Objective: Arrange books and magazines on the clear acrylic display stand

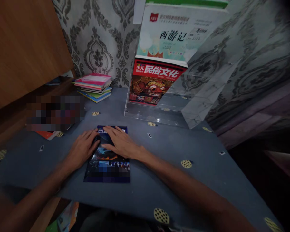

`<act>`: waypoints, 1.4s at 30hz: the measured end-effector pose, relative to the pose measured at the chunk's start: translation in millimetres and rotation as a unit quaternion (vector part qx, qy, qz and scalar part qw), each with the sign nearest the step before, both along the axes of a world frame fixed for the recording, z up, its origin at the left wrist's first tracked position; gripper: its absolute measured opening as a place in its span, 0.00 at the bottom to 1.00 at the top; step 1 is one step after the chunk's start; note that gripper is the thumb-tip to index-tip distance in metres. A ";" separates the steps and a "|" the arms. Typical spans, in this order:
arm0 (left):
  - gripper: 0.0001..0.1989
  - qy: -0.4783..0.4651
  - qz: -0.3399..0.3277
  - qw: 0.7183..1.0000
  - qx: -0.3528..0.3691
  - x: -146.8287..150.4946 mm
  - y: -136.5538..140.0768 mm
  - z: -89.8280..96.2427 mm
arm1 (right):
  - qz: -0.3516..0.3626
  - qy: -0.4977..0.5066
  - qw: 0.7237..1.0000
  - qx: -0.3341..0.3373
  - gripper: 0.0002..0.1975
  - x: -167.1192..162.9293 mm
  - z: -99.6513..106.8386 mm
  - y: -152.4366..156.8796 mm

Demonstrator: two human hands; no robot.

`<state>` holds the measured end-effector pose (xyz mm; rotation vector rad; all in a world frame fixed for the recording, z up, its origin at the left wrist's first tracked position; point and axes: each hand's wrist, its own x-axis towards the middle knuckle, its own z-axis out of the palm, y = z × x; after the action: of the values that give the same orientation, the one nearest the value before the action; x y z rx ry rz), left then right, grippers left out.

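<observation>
A dark blue book [108, 172] lies flat on the table in front of me, its cover up. My left hand [84, 145] rests at the book's left edge, fingers stretched out over its upper left part. Across the upper cover lies my right hand [120, 141], flat with its fingers spread, hiding part of the title. Neither hand is wrapped round the book. Behind it stands a clear acrylic rack [195, 106] that holds a red book with a mask on its cover [157, 80] and, higher up, a pale green and white book [169, 35].
A stack of thin books [94, 85] sits at the back left by the wall. Nearer, a blurred book or magazine [48, 133] with a red edge lies on the table. The table [164, 167] has a grey-blue patterned cover. A wooden cabinet [26, 48] borders the left side.
</observation>
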<state>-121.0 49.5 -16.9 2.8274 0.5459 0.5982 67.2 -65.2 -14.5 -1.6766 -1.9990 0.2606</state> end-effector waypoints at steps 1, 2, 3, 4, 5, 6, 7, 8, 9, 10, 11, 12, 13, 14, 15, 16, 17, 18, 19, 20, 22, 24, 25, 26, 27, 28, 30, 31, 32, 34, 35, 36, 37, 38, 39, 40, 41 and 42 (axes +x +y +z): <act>0.16 0.000 0.000 1.000 0.001 0.0 0.0 -0.3 | -0.005 -0.002 1.000 -0.004 0.35 3.6 -0.1 -4.0; 0.16 0.001 0.002 1.000 0.002 -0.1 0.0 -0.6 | -0.011 -0.004 1.000 -0.008 0.35 7.1 0.0 -8.3; 0.16 0.003 0.005 1.000 0.003 -0.2 -0.1 -0.8 | -0.016 -0.005 1.000 -0.012 0.35 10.7 0.2 -12.9; 0.16 0.006 0.009 1.000 0.004 -0.2 -0.3 -1.1 | -0.021 -0.005 1.000 -0.016 0.35 14.4 0.4 -17.7; 0.17 0.009 0.013 1.000 0.004 -0.3 -0.4 -1.3 | -0.025 -0.004 1.000 -0.018 0.35 18.2 0.6 -22.5; 0.17 0.010 0.015 1.000 0.003 -0.3 -0.5 -1.6 | -0.030 0.000 0.999 -0.018 0.35 22.2 0.7 -27.3; 0.18 0.010 0.015 1.000 0.002 -0.3 -0.6 -2.0 | -0.037 0.004 0.999 -0.016 0.35 26.2 0.6 -31.9; 0.18 0.010 0.015 1.000 0.000 -0.4 -0.5 -2.4 | -0.045 0.009 0.999 -0.014 0.34 30.2 0.3 -36.1; 0.18 0.010 0.014 1.000 -0.002 -0.7 -0.3 -2.7 | -0.052 0.015 0.998 -0.011 0.33 34.0 -0.2 -39.9; 0.18 0.010 0.013 1.000 -0.002 -1.1 0.1 -2.8 | -0.060 0.022 0.998 -0.010 0.33 37.6 -0.9 -43.0; 0.19 0.011 0.011 1.000 0.000 -1.6 0.7 -2.4 | -0.065 0.028 0.997 -0.010 0.33 40.8 -1.7 -45.5; 0.19 0.014 0.009 1.000 0.004 -2.1 1.2 -1.4 | -0.068 0.035 0.997 -0.010 0.32 43.5 -2.7 -47.2; 0.18 0.019 0.005 1.000 0.012 -2.2 1.5 0.6 | -0.069 0.042 0.997 -0.010 0.32 45.8 -3.6 -48.3; 0.18 0.025 0.002 0.999 0.025 -1.6 1.6 3.5 | -0.070 0.051 0.996 -0.008 0.31 47.7 -4.5 -48.7; 0.17 0.031 -0.001 0.999 0.042 0.2 1.3 7.4 | -0.071 0.063 0.995 -0.005 0.30 49.4 -5.3 -48.6; 0.15 0.037 -0.001 0.998 0.058 3.6 0.4 12.0 | -0.074 0.079 0.994 -0.001 0.28 50.8 -6.0 -48.2; 0.14 0.041 -0.001 0.997 0.071 9.0 -0.9 17.0 | -0.078 0.100 0.992 0.002 0.27 52.3 -6.6 -47.6; 0.13 0.042 -0.006 0.996 0.073 16.4 -2.6 21.8 | -0.081 0.125 0.989 0.005 0.27 53.7 -7.0 -47.0; 0.13 0.038 -0.017 0.997 0.060 25.8 -4.4 26.1 | -0.082 0.152 0.985 0.006 0.27 55.1 -7.3 -46.5; 0.13 0.032 -0.036 0.998 0.033 36.9 -6.2 29.3 | -0.081 0.178 0.981 0.007 0.28 56.5 -7.7 -46.1; 0.14 0.014 -0.095 0.995 -0.043 61.4 -8.2 31.7 | -0.077 0.225 0.971 0.009 0.29 59.1 -8.5 -45.9; 0.14 0.005 -0.157 0.983 -0.099 84.1 -7.5 28.9 | -0.077 0.254 0.964 0.014 0.29 61.2 -9.8 -46.0; 0.14 0.004 -0.179 0.977 -0.114 93.1 -6.2 26.3 | -0.079 0.263 0.961 0.017 0.29 61.9 -10.6 -46.2; 0.13 0.003 -0.193 0.973 -0.124 99.9 -4.7 23.2 | -0.082 0.269 0.959 0.019 0.29 62.4 -11.3 -46.3; 0.13 0.001 -0.199 0.971 -0.131 104.5 -3.1 20.1 | -0.085 0.272 0.958 0.021 0.29 62.7 -12.1 -46.4; 0.13 -0.005 -0.200 0.970 -0.138 107.1 -1.7 17.4 | -0.087 0.273 0.958 0.024 0.29 62.7 -12.7 -46.4; 0.13 -0.019 -0.197 0.969 -0.148 107.8 0.3 13.3 | -0.090 0.265 0.959 0.031 0.27 62.0 -13.3 -46.6; 0.13 -0.024 -0.197 0.969 -0.150 106.9 0.7 12.0 | -0.093 0.259 0.961 0.035 0.26 61.3 -13.4 -46.8; 0.13 -0.028 -0.197 0.968 -0.150 105.9 0.9 11.2 | -0.097 0.251 0.962 0.040 0.25 60.4 -13.4 -47.2; 0.14 -0.031 -0.198 0.968 -0.150 104.3 1.0 10.2 | -0.111 0.236 0.964 0.050 0.23 58.4 -13.3 -48.8; 0.14 -0.031 -0.197 0.968 -0.152 104.0 1.1 9.9 | -0.118 0.229 0.965 0.052 0.23 57.3 -13.2 -50.1; 0.14 -0.031 -0.196 0.968 -0.155 104.1 1.3 9.5 | -0.125 0.221 0.966 0.052 0.22 56.1 -13.1 -51.6; 0.14 -0.031 -0.194 0.968 -0.159 104.2 1.7 9.0 | -0.129 0.214 0.967 0.051 0.22 55.0 -13.1 -53.4; 0.15 -0.032 -0.192 0.967 -0.162 104.5 2.1 8.6 | -0.130 0.207 0.968 0.049 0.22 53.9 -13.0 -55.3; 0.15 -0.032 -0.189 0.967 -0.165 104.6 2.6 8.2 | -0.129 0.199 0.970 0.048 0.22 52.9 -12.8 -57.3; 0.15 -0.033 -0.186 0.968 -0.168 104.7 3.1 8.1 | -0.125 0.191 0.972 0.047 0.23 51.9 -12.6 -59.4; 0.16 -0.034 -0.183 0.968 -0.169 104.6 3.5 8.0 | -0.121 0.183 0.974 0.046 0.23 51.2 -12.3 -61.3; 0.16 -0.034 -0.181 0.968 -0.169 104.5 3.8 8.2 | -0.118 0.174 0.977 0.048 0.23 50.5 -11.9 -63.0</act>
<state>-16.6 53.2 -8.7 2.4817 0.0973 0.4748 117.7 -128.2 -26.5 -1.6581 -1.5203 0.3409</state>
